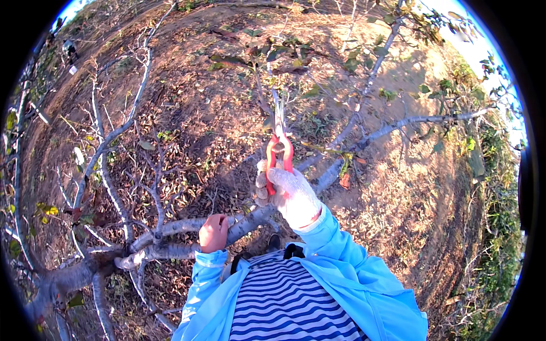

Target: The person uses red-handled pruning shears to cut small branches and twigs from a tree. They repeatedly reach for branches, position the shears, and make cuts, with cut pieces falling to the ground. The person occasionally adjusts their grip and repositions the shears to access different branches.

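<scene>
My right hand (290,192), in a pale knitted glove, grips red-handled pruning shears (288,154) in front of me. Their metal blades point away from me among thin twigs (261,87) with a few dry leaves; whether they bite on a twig I cannot tell. My left hand (214,233) is bare, its fingers curled, over a thick grey tree branch (251,222). Its fingertips are hidden, so a grip on the branch cannot be made out. That branch runs from the trunk (70,275) at lower left, passing beneath both hands.
Bare forked limbs (143,81) rise on my left. Another limb (420,120) reaches out to the right. Dry leaves and grass cover the sloping ground (384,200). Green growth (499,238) lines the right edge. A distant person (69,49) is at upper left.
</scene>
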Tool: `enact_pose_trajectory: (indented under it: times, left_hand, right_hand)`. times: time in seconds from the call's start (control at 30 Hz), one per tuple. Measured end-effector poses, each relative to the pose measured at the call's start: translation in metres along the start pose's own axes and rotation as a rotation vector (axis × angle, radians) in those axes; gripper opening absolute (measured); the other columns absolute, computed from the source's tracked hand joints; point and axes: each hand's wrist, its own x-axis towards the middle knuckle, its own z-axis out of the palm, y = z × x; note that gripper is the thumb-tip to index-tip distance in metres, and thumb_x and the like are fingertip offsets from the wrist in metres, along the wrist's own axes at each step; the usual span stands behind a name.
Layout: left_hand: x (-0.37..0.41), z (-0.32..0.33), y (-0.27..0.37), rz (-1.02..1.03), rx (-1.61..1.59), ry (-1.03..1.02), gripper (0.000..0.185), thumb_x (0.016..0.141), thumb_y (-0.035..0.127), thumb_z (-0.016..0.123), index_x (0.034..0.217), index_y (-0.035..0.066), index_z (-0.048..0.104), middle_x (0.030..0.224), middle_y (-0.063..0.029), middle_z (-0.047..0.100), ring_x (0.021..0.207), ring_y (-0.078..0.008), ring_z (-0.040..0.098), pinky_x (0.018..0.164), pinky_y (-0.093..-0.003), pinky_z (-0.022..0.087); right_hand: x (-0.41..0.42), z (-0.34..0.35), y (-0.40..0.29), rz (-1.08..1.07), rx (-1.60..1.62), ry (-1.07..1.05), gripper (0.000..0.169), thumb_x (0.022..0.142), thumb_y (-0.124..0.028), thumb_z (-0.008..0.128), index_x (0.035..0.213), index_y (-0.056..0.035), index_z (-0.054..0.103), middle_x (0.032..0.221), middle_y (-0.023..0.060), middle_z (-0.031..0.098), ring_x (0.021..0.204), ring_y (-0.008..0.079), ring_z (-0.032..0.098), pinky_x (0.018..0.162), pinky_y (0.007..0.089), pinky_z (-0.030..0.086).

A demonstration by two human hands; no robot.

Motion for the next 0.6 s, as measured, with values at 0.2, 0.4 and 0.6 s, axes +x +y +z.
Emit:
enact_pose_trajectory:
  times: [0.2, 0.4, 0.6]
  left_hand:
    - [0.0, 0.0, 0.005, -0.015, 0.018, 0.021, 0.013, 0.089, 0.017, 0.066, 0.093, 0.004, 0.067, 0.089, -0.0148, 0.068, 0.082, -0.0349, 0.066, 0.071, -0.0428, 0.053]
    - [0.0, 0.0, 0.006, -0.007, 0.082, 0.039, 0.013, 0.088, 0.016, 0.067, 0.094, 0.004, 0.067, 0.09, -0.0146, 0.068, 0.082, -0.0348, 0.066, 0.072, -0.0423, 0.053]
    - [-0.001, 0.001, 0.004, -0.1, 0.063, 0.026, 0.015, 0.087, 0.016, 0.068, 0.096, 0.005, 0.068, 0.091, -0.0153, 0.069, 0.083, -0.0351, 0.067, 0.073, -0.0424, 0.054]
  right_hand:
    - [0.034, 0.006, -0.014, 0.059, 0.236, -0.162, 0.04, 0.095, -0.029, 0.059, 0.124, -0.0017, 0.055, 0.096, 0.0093, 0.062, 0.085, 0.0224, 0.059, 0.074, 0.0391, 0.049]
    - [0.061, 0.012, -0.021, 0.123, 0.431, -0.361, 0.044, 0.095, -0.031, 0.06, 0.124, 0.0015, 0.055, 0.096, 0.0116, 0.061, 0.079, 0.0218, 0.056, 0.074, 0.0383, 0.047]
    - [0.074, 0.015, -0.028, 0.157, 0.6, -0.366, 0.047, 0.095, -0.034, 0.061, 0.125, 0.002, 0.054, 0.1, 0.0117, 0.06, 0.082, 0.0215, 0.056, 0.076, 0.0369, 0.047]
